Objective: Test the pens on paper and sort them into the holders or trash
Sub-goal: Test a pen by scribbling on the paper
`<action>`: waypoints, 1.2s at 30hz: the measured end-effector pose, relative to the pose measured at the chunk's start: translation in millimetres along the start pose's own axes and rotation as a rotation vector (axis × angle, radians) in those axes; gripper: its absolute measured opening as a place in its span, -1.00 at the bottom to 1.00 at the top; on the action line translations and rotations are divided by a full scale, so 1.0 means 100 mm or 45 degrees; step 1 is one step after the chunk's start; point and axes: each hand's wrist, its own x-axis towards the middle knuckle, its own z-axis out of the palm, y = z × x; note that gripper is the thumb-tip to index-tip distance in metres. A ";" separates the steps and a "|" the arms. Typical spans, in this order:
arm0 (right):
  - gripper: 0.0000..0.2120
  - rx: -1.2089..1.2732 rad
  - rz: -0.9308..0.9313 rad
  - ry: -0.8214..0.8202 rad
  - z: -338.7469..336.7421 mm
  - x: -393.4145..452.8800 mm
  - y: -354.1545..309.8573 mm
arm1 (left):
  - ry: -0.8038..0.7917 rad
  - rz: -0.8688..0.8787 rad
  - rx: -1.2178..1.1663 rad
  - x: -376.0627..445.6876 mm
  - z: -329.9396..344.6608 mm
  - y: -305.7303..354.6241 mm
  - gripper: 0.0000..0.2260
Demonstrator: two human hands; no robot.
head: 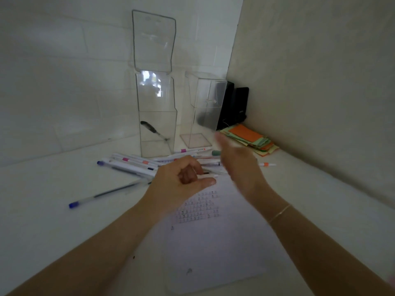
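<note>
Left hand [181, 178] hovering over the pen pile [149, 164], fingers curling, apparently holding nothing; right hand [237, 165] blurred, fingers straight, empty. Paper [213, 242] lying below. Aiming to pinch one barrel cleanly, lifting without dragging neighbours towards the holders [157, 129]

Bare counter [53, 242] left of the paper [213, 242], loose pens [136, 165] crowding the holders' [157, 129] front, walls close behind and right.
</note>
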 end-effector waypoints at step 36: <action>-0.70 0.313 0.232 0.164 0.76 -0.58 0.24 | -0.380 0.353 1.155 -0.02 -0.44 -0.57 -0.77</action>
